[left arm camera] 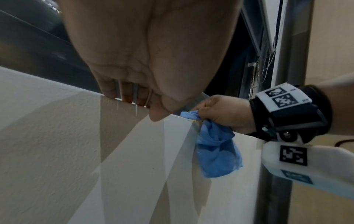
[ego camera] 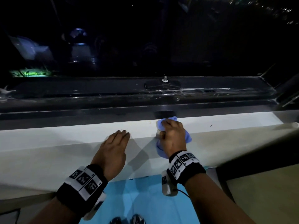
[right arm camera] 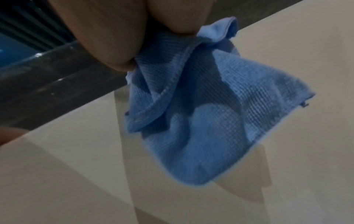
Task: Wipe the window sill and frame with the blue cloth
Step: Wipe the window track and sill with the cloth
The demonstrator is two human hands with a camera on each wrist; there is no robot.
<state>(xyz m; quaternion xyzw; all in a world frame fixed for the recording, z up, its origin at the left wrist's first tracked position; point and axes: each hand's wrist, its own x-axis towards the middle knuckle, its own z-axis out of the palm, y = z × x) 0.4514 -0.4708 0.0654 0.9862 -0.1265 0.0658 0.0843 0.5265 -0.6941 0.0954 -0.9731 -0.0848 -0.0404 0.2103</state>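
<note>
My right hand (ego camera: 171, 135) grips a bunched blue cloth (ego camera: 187, 138) on the white window sill (ego camera: 80, 131), near its front edge. Part of the cloth (left arm camera: 216, 151) hangs down over the wall below the sill; its waffle weave fills the right wrist view (right arm camera: 201, 121). To the left, my left hand (ego camera: 119, 136) lies flat with straight fingers on the sill's edge, holding nothing. The dark window frame (ego camera: 129, 102) runs behind the sill, with a small metal latch (ego camera: 165, 80) on it.
Dark glass (ego camera: 145, 38) with reflections rises above the frame. A light-blue mat (ego camera: 145, 199) and dark shoes (ego camera: 127, 220) are on the floor below. A bead chain (left arm camera: 256, 72) hangs at the window's right side beside a grey vertical post (left arm camera: 293, 45).
</note>
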